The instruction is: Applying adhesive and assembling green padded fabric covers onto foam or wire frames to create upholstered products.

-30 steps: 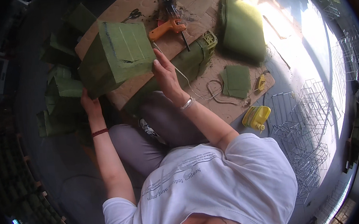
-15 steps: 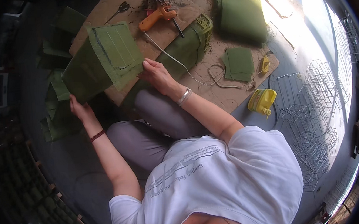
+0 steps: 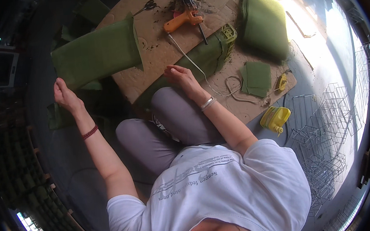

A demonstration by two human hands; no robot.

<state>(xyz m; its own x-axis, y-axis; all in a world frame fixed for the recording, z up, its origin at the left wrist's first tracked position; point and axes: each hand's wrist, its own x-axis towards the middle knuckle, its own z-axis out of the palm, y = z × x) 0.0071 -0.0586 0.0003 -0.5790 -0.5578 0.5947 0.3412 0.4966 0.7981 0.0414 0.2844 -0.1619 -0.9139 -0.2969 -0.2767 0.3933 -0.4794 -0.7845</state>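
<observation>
My left hand (image 3: 66, 97) grips the lower left corner of a long, box-shaped green fabric cover (image 3: 96, 53), its thumb up along the edge. The cover's plain long side faces up, and its flared end points right over the cardboard. My right hand (image 3: 184, 81) is off the cover, above my knee, with fingers loosely stretched and nothing in them. Just beyond that hand lies another green fabric-covered piece (image 3: 189, 64) with a yellow-green plastic grid (image 3: 229, 32) at its end. An orange hot glue gun (image 3: 184, 21) with a white cord rests on the cardboard.
Scissors (image 3: 148, 5) lie at the back of the cardboard sheet (image 3: 147, 81). To the right are a folded green fabric stack (image 3: 265, 25), small green fabric squares (image 3: 257, 79), a yellow plastic bottle (image 3: 275, 118) and several wire frames (image 3: 324, 147). Green pieces (image 3: 90, 9) sit at the far left.
The green cover has turned so its lined end panel no longer shows. My left hand moved left and up with it, while my right hand let go of its near corner.
</observation>
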